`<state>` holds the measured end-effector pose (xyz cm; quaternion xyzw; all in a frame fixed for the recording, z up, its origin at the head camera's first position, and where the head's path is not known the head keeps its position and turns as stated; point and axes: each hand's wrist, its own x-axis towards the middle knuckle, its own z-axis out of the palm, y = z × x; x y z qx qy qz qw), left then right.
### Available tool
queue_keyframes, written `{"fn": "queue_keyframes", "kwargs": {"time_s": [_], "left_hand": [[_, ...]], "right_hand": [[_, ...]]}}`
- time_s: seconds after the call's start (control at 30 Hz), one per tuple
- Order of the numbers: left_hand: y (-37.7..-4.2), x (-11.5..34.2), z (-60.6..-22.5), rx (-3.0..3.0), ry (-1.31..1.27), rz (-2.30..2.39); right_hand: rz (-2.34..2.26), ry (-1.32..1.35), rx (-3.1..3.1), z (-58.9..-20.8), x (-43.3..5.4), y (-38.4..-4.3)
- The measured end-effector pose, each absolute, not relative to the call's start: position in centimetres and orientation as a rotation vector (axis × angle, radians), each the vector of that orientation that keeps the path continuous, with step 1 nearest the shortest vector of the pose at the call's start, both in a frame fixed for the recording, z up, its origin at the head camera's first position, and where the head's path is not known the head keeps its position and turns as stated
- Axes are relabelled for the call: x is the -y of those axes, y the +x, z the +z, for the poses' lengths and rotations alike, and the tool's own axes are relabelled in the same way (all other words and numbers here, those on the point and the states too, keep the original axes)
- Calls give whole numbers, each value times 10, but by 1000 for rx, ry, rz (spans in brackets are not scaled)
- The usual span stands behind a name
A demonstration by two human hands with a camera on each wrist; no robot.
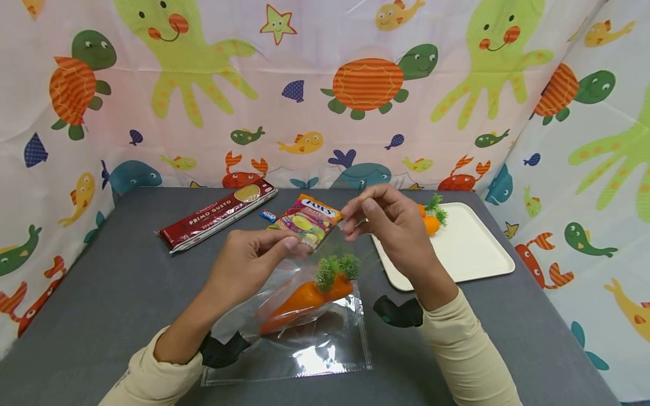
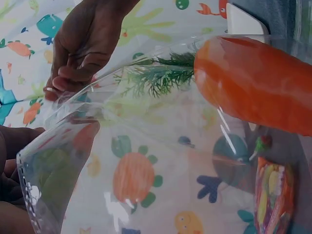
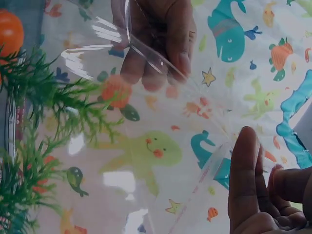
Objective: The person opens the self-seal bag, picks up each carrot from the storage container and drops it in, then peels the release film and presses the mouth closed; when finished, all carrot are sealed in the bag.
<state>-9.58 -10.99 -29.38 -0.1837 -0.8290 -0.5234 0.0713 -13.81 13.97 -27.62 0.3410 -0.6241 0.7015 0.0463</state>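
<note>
A clear plastic bag (image 1: 325,338) with orange toy carrots (image 1: 299,304) with green leafy tops inside lies in front of me, its mouth edge lifted between my hands. My left hand (image 1: 249,265) pinches one side of that edge between thumb and fingers. On the other side, my right hand (image 1: 398,234) pinches the edge higher up, with fingers bent. In the left wrist view, a carrot (image 2: 253,83) shows through the film with its greens toward the mouth. The right wrist view has the film (image 3: 190,87) stretched between both hands.
Behind the hands lies a Fox's candy bag (image 1: 307,220) beside a small blue wrapped piece (image 1: 268,215). A red spaghetti pack (image 1: 218,217) is at the back left. On the right, a cream tray (image 1: 472,248) bears more orange carrots (image 1: 431,225). A printed curtain (image 1: 315,113) encloses the grey table.
</note>
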Motion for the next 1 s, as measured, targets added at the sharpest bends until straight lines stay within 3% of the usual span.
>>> {"fn": "queue_keyframes", "kwargs": {"time_s": [0.3, 0.57, 1.0], "left_hand": [[-94, 115, -293, 2439, -575, -1659], [-95, 117, -291, 2414, -608, -1615], [-97, 124, -293, 2432, -614, -1554]], "right_hand": [[1787, 939, 1970, -283, -148, -143], [976, 1161, 2083, -291, -156, -147], [290, 1270, 2150, -301, -170, -134]]}}
